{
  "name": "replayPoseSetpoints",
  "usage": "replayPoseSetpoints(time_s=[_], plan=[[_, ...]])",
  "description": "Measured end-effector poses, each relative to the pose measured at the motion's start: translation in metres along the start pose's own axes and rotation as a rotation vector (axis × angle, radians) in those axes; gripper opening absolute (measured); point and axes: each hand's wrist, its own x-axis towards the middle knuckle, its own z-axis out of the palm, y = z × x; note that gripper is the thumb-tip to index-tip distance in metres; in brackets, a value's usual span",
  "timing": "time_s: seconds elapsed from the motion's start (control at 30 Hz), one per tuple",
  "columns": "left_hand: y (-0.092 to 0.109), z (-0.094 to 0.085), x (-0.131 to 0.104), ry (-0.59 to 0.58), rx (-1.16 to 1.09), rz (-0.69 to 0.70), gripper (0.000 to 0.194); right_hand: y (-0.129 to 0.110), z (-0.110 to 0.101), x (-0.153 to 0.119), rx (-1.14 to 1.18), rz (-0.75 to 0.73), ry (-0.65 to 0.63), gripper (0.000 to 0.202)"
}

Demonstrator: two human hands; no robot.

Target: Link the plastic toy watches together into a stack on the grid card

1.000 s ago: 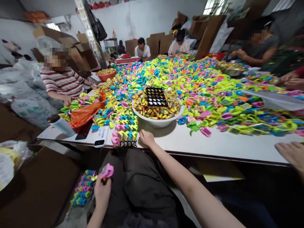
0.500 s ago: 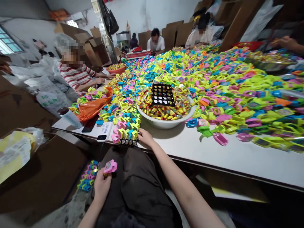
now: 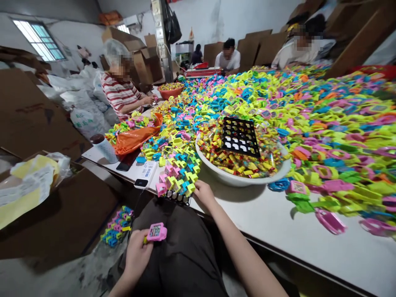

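Over my lap, my left hand [image 3: 138, 250] is closed around a pink toy watch [image 3: 156, 232] with a patterned square face turned up; a bit of yellow shows by the thumb. My right hand [image 3: 204, 194] grips the right side of a black grid tray [image 3: 178, 198] at the table's front edge. Rows of pink, yellow-green and blue toy watches [image 3: 179, 171] stand in that tray, while its nearest row of holes is bare. My right fingertips are partly hidden behind the watches.
A white basin [image 3: 213, 173] of small yellow-and-red pieces holds another black grid tray [image 3: 241, 137]. Loose toy watches heap across the table. A tumbler [image 3: 103, 147], orange bag [image 3: 136, 138] and white box [image 3: 147, 172] stand left. A co-worker in stripes [image 3: 122, 93] sits beyond.
My view has swung left, so the scene sits farther right. The pink toy watch has turned its face more toward me. My right hand stays at the tray's side.
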Motion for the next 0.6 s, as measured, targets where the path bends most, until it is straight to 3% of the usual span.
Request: replayPoseSetpoints(time_s=[0.4, 0.6], plan=[[-0.0007, 0.0008, -0.0003, -0.033, -0.067, 0.032, 0.021, 0.0029, 0.0045, -0.0011, -0.055, 0.075, 0.016, 0.02], [-0.0046, -0.0058, -0.003, -0.002, -0.254, -0.028, 0.027, -0.0036, -0.0013, 0.0041, -0.053, 0.309, 0.061, 0.024]])
